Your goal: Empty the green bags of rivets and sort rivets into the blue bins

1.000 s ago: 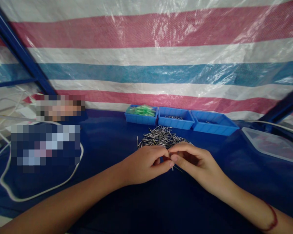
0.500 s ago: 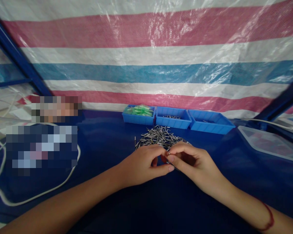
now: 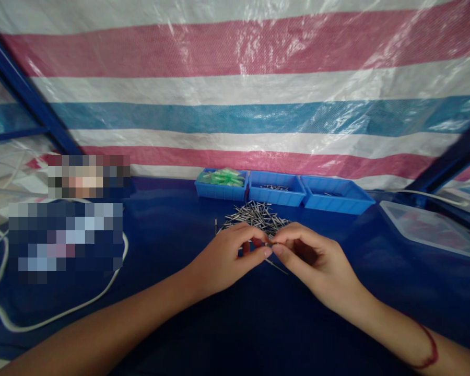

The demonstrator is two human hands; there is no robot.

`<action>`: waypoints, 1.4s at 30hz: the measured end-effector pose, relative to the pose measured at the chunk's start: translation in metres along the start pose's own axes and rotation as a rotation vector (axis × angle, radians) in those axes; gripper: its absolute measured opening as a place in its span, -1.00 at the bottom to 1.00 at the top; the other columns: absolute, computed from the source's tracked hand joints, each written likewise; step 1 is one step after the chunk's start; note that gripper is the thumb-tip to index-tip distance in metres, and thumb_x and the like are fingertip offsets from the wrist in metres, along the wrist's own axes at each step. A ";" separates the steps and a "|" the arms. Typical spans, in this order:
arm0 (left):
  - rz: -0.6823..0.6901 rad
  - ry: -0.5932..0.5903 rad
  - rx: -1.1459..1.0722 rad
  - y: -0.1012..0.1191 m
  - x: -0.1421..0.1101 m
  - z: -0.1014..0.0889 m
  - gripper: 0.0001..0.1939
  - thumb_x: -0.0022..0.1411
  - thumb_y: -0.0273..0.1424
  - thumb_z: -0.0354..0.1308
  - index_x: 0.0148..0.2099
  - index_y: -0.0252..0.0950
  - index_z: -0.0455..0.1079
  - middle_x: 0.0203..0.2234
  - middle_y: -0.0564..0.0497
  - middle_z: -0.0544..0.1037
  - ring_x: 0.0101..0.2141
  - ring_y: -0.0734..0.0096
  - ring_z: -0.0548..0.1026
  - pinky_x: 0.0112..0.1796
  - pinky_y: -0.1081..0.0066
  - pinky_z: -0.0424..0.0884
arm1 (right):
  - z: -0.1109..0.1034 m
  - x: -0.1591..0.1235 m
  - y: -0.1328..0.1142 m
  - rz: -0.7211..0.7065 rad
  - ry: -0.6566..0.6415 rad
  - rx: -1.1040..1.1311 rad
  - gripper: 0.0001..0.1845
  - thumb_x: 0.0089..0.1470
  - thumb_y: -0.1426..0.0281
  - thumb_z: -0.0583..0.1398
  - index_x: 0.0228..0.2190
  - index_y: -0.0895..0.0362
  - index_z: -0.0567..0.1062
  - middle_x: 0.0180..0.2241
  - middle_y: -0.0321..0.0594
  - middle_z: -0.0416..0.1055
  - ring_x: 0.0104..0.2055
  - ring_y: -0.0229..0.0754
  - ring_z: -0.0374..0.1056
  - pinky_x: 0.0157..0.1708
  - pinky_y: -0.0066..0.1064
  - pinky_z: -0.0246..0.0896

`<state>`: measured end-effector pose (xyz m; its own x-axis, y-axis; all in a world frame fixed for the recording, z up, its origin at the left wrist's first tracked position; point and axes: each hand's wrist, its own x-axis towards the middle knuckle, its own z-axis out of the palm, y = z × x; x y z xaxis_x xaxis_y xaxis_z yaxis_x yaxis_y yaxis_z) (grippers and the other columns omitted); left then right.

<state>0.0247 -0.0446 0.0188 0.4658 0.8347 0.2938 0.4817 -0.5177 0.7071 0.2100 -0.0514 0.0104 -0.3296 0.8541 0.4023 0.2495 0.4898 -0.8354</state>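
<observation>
My left hand (image 3: 235,256) is closed in a pinch, thumb against fingers. A thin metal pin that looks like a blind rivet (image 3: 277,267) slants down to the right from its fingertips. My right hand (image 3: 313,256) is also pinched, its fingertips meeting the left ones; a tiny piece between them is mostly hidden. Just behind both hands lies a heap of similar silvery rivets (image 3: 256,214) on the dark blue table (image 3: 160,219). My fingers cover the heap's near edge.
Three blue bins stand behind the heap: the left bin (image 3: 221,192) has green plastic packets, the middle bin (image 3: 276,196) metal pins, the right bin (image 3: 337,202) a few small bits. A clear plastic lid (image 3: 426,230) lies right. A white cable (image 3: 62,319) loops left, beside blurred-out areas.
My left fingertips have shifted slightly left and up, and the thin rivet now shows below them. My right hand stays nearly in place, its fingertips a little higher.
</observation>
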 end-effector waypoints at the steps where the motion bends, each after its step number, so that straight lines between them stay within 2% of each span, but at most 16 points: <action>1: -0.003 0.017 -0.004 -0.001 0.000 0.000 -0.92 0.22 -0.38 0.12 -0.26 -0.27 0.40 -0.44 0.11 0.41 -0.48 0.56 0.32 -0.41 0.52 0.24 | 0.000 0.000 0.000 -0.012 0.004 -0.019 -0.91 0.09 0.34 0.17 -0.37 0.09 0.44 -0.50 -0.32 0.29 -0.52 -0.32 0.21 -0.57 -0.45 0.13; 9: -0.020 0.172 -0.066 0.001 -0.002 0.001 -0.90 0.19 -0.37 0.14 -0.24 -0.28 0.35 -0.36 0.07 0.41 -0.48 0.57 0.34 -0.44 0.51 0.29 | -0.002 0.000 -0.002 -0.190 0.087 -0.242 -0.93 0.12 0.45 0.13 -0.32 0.08 0.42 -0.43 -0.29 0.36 -0.46 -0.30 0.26 -0.48 -0.44 0.18; 13: 0.013 0.213 -0.065 0.002 -0.003 0.001 -0.90 0.18 -0.38 0.14 -0.24 -0.28 0.33 -0.35 0.08 0.39 -0.49 0.59 0.33 -0.44 0.52 0.29 | -0.003 0.001 -0.003 -0.149 0.088 -0.270 -0.94 0.12 0.42 0.13 -0.33 0.09 0.43 -0.43 -0.27 0.37 -0.45 -0.28 0.28 -0.48 -0.43 0.19; 18: 0.046 0.233 -0.046 0.005 -0.004 0.000 -0.90 0.17 -0.40 0.15 -0.26 -0.28 0.31 -0.34 0.07 0.39 -0.50 0.59 0.31 -0.45 0.51 0.28 | -0.001 0.003 0.000 -0.108 0.022 -0.252 -0.90 0.13 0.38 0.12 -0.35 0.09 0.44 -0.44 -0.26 0.37 -0.46 -0.27 0.27 -0.48 -0.41 0.19; 23: -0.021 0.204 -0.061 0.005 -0.004 0.001 -0.84 0.18 -0.36 0.14 -0.22 -0.29 0.25 -0.37 0.08 0.40 -0.51 0.59 0.30 -0.45 0.51 0.27 | -0.001 0.005 0.003 -0.016 -0.032 -0.152 -0.82 0.13 0.30 0.11 -0.38 0.11 0.46 -0.44 -0.25 0.39 -0.42 -0.25 0.30 -0.44 -0.41 0.20; 25: -0.059 0.175 -0.053 0.005 -0.004 0.000 -0.81 0.19 -0.34 0.14 -0.20 -0.30 0.23 -0.36 0.08 0.41 -0.52 0.59 0.30 -0.46 0.50 0.27 | -0.006 0.010 0.008 0.082 0.026 -0.080 -0.77 0.11 0.23 0.12 -0.42 0.12 0.46 -0.52 -0.29 0.35 -0.49 -0.29 0.25 -0.49 -0.44 0.16; 27: -0.053 0.115 0.002 0.005 -0.004 -0.001 -0.84 0.20 -0.35 0.12 -0.21 -0.29 0.25 -0.36 0.08 0.42 -0.49 0.56 0.33 -0.42 0.49 0.29 | -0.016 0.019 0.016 0.195 0.154 0.006 -0.74 0.06 0.18 0.15 -0.43 0.13 0.46 -0.60 -0.34 0.29 -0.56 -0.32 0.18 -0.57 -0.46 0.09; 31: 0.104 -0.044 0.180 0.001 -0.005 -0.002 -0.91 0.26 -0.40 0.06 -0.19 -0.28 0.34 -0.29 0.02 0.46 -0.30 0.44 0.41 -0.23 0.40 0.33 | -0.047 0.041 0.034 0.405 0.550 0.257 -0.77 -0.12 0.22 0.26 -0.44 0.12 0.46 -0.56 -0.36 0.28 -0.60 -0.39 0.14 -0.65 -0.52 0.03; 32: 0.148 -0.074 0.235 0.000 -0.005 -0.001 -0.88 0.27 -0.40 0.05 -0.17 -0.28 0.36 -0.26 0.00 0.46 -0.25 0.40 0.42 -0.19 0.36 0.33 | -0.055 0.045 0.038 0.435 0.598 0.281 -0.78 -0.14 0.23 0.27 -0.45 0.11 0.46 -0.55 -0.37 0.27 -0.60 -0.40 0.14 -0.66 -0.53 0.04; 37: 0.272 -0.141 0.500 -0.008 -0.006 0.008 -0.77 0.29 -0.37 0.03 -0.04 -0.26 0.41 -0.16 -0.07 0.44 -0.18 0.28 0.40 -0.15 0.26 0.32 | -0.083 0.053 0.059 0.528 0.684 0.278 -0.77 -0.13 0.20 0.24 -0.54 0.11 0.41 -0.59 -0.37 0.23 -0.64 -0.40 0.15 -0.70 -0.52 0.06; 42: 0.310 -0.150 0.581 -0.012 -0.006 0.012 -0.81 0.30 -0.37 0.04 -0.18 -0.26 0.47 -0.17 -0.04 0.45 -0.19 0.28 0.40 -0.17 0.26 0.32 | -0.077 0.051 0.065 0.518 0.625 0.247 -0.72 -0.08 0.14 0.20 -0.57 0.10 0.41 -0.63 -0.35 0.24 -0.65 -0.36 0.16 -0.68 -0.47 0.09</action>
<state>0.0246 -0.0458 0.0010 0.7250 0.6174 0.3052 0.6102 -0.7813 0.1313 0.2795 0.0371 0.0051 0.3531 0.9354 0.0183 0.0005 0.0193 -0.9998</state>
